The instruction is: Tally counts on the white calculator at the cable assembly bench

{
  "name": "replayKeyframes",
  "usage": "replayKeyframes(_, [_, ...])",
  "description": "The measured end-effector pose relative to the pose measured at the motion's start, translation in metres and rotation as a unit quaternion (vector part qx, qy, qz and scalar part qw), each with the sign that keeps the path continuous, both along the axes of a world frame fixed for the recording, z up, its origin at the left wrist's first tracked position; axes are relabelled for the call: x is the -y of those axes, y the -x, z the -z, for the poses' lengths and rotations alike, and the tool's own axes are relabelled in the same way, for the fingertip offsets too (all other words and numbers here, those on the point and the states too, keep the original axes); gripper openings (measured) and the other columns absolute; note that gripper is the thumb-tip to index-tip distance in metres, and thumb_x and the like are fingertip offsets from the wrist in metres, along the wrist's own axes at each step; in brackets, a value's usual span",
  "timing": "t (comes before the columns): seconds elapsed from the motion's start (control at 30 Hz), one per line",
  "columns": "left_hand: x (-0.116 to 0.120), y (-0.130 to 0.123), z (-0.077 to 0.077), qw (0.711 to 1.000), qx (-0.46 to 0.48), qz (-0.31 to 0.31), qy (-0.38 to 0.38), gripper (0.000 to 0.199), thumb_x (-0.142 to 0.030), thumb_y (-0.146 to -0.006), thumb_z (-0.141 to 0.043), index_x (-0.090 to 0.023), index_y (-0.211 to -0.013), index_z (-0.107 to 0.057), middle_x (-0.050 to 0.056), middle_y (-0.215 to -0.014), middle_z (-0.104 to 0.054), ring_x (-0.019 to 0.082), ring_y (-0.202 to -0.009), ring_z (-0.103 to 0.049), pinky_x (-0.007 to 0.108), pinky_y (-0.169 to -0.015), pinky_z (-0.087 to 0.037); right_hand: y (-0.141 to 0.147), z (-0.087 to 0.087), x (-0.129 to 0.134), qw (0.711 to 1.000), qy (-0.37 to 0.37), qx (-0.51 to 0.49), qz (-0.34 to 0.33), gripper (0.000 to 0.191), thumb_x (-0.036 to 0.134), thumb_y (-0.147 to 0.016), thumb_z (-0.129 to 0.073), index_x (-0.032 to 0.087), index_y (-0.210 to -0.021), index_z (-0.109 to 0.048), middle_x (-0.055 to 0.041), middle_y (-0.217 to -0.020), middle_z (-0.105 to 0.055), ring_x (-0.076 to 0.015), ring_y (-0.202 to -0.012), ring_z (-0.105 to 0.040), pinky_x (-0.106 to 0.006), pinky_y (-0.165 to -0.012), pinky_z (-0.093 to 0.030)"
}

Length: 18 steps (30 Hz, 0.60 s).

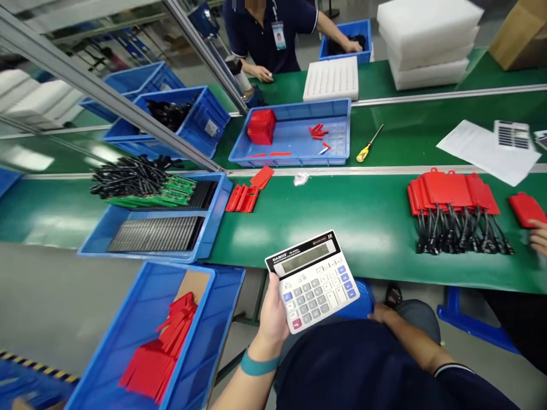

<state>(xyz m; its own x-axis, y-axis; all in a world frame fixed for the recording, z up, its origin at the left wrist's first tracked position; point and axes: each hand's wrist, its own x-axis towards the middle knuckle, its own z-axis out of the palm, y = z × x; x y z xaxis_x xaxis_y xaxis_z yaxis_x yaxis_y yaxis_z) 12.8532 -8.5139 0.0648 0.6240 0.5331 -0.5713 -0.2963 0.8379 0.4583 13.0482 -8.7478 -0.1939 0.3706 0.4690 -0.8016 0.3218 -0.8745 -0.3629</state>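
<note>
A white calculator (314, 285) with a black top band is tilted in front of my body, over the near edge of the green table (359, 210). My left hand (273, 312), with a teal band at the wrist, grips its left side. Low by my lap on the right is my right hand (383, 314), away from the calculator; its fingers are mostly hidden. Beyond the calculator, several red plastic pieces (243, 198) lie beside a blue tray (212, 228) of black parts and green boards.
Red cases with black cables (453, 191) lie at the right, near another person's hand (539, 234). A yellow screwdriver (363, 152) and a blue tray (294, 162) sit farther back. A blue bin (102, 353) of red parts stands lower left. Another person (265, 34) works opposite.
</note>
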Motion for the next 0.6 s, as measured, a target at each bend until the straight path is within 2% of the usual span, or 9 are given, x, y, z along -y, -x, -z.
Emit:
replayKeyframes(0.07, [-0.001,0.004,-0.008,1.000,-0.003,-0.004,-0.006,0.068,-0.070,-0.098,-0.046,-0.019,-0.134,-0.071,0.014,-0.140,-0.069,0.038,-0.151,-0.042,0.058,-0.130,-0.027,-0.006,-0.024,-0.004,1.000,0.014,0.012,-0.018,0.033,0.032,-0.079,-0.081,0.014,-0.105,-0.075,-0.0177,-0.108,-0.077,-0.0360,-0.111,-0.072,-0.053,-0.103,-0.054])
replayKeyframes(0.17, [-0.007,0.006,-0.016,0.999,-0.003,-0.024,-0.027,0.069,-0.071,-0.097,-0.047,-0.019,-0.135,-0.071,0.013,-0.142,-0.068,0.038,-0.151,-0.041,0.056,-0.129,-0.030,-0.017,-0.067,-0.013,0.998,-0.032,0.024,-0.048,0.037,0.031,-0.092,-0.068,0.008,-0.121,-0.071,-0.0239,-0.130,-0.069,-0.0371,-0.130,-0.062,-0.049,-0.115,-0.046])
replayKeyframes(0.2, [-0.010,0.006,-0.017,0.999,-0.003,-0.034,-0.038,0.069,-0.071,-0.097,-0.047,-0.019,-0.135,-0.070,0.013,-0.143,-0.067,0.038,-0.151,-0.041,0.056,-0.129,-0.031,-0.019,-0.084,-0.015,0.996,-0.066,0.019,-0.060,0.040,0.032,-0.096,-0.064,0.007,-0.127,-0.069,-0.0229,-0.136,-0.067,-0.0343,-0.134,-0.060,-0.045,-0.117,-0.044])
replayKeyframes(0.27, [-0.016,0.005,-0.011,0.997,-0.002,-0.050,-0.060,0.069,-0.071,-0.097,-0.046,-0.019,-0.138,-0.068,0.013,-0.145,-0.066,0.038,-0.151,-0.042,0.056,-0.128,-0.032,-0.018,-0.123,-0.018,0.984,-0.160,-0.002,-0.079,0.038,0.039,-0.102,-0.058,0.015,-0.131,-0.067,-0.0141,-0.137,-0.067,-0.0257,-0.130,-0.062,-0.037,-0.116,-0.045])
replayKeyframes(0.33, [-0.023,0.004,0.002,0.996,0.005,-0.054,-0.073,0.072,-0.071,-0.098,-0.043,-0.018,-0.140,-0.066,0.014,-0.146,-0.065,0.038,-0.150,-0.043,0.057,-0.127,-0.033,-0.010,-0.163,-0.022,0.946,-0.311,-0.015,-0.083,0.031,0.041,-0.104,-0.058,0.022,-0.125,-0.069,-0.0092,-0.125,-0.072,-0.0237,-0.116,-0.068,-0.039,-0.105,-0.052])
replayKeyframes(0.43, [-0.031,0.006,0.031,0.995,0.036,-0.040,-0.078,0.075,-0.073,-0.098,-0.040,-0.019,-0.144,-0.063,0.015,-0.146,-0.065,0.040,-0.149,-0.044,0.060,-0.125,-0.035,0.014,-0.208,-0.038,0.861,-0.498,0.047,-0.097,0.024,0.026,-0.102,-0.064,0.024,-0.126,-0.067,-0.0056,-0.103,-0.072,-0.0207,-0.097,-0.068,-0.036,-0.087,-0.057])
replayKeyframes(0.53, [-0.036,0.008,0.058,0.995,0.066,-0.020,-0.072,0.078,-0.075,-0.097,-0.040,-0.020,-0.147,-0.061,0.015,-0.147,-0.064,0.042,-0.147,-0.046,0.064,-0.122,-0.038,0.039,-0.223,-0.068,0.773,-0.612,0.119,-0.121,0.036,0.015,-0.096,-0.068,0.020,-0.132,-0.062,-0.0066,-0.095,-0.067,-0.0201,-0.088,-0.064,-0.036,-0.079,-0.057])
replayKeyframes(0.6, [-0.037,0.009,0.069,0.995,0.064,-0.020,-0.073,0.077,-0.075,-0.096,-0.042,-0.020,-0.147,-0.061,0.015,-0.147,-0.064,0.042,-0.145,-0.048,0.065,-0.122,-0.038,0.051,-0.221,-0.088,0.737,-0.638,0.171,-0.142,0.037,0.018,-0.095,-0.072,0.016,-0.131,-0.062,-0.0105,-0.100,-0.066,-0.0225,-0.092,-0.063,-0.040,-0.080,-0.057])
